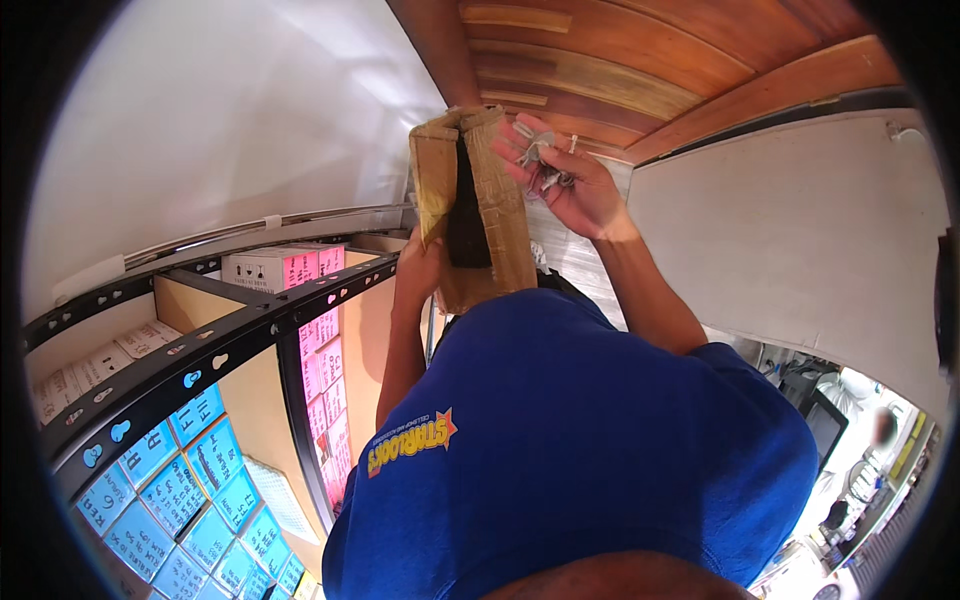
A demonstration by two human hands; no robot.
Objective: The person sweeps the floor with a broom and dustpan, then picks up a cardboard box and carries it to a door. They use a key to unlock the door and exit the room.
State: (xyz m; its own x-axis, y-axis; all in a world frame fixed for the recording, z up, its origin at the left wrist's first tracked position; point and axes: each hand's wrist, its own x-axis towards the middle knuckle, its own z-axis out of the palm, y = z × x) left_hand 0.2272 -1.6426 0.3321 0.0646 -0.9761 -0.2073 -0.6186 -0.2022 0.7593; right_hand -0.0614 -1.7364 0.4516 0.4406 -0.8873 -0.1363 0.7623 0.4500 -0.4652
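- Right hand (585,190) is palm up and loosely cupped, its thumb bent over a cluster of small pieces (543,160), some pale or clear; exactly what they are is too small to tell.
- Left hand (418,265) is curled on the left side of a worn cardboard box (508,220), gripping its edge; the fingers are partly hidden.
- That box sits in front of the blue shirt (600,430), beside the black shelf rack (290,310); whether anything below supports it cannot be seen.
- Done, judging by how things lie: the box is open and the pieces are gathered in the palm, just beside the opening.
- Left, it seems: the pieces are neither inside the box nor set down, so the handling looks midway. The interior is too dark to show what remains there.
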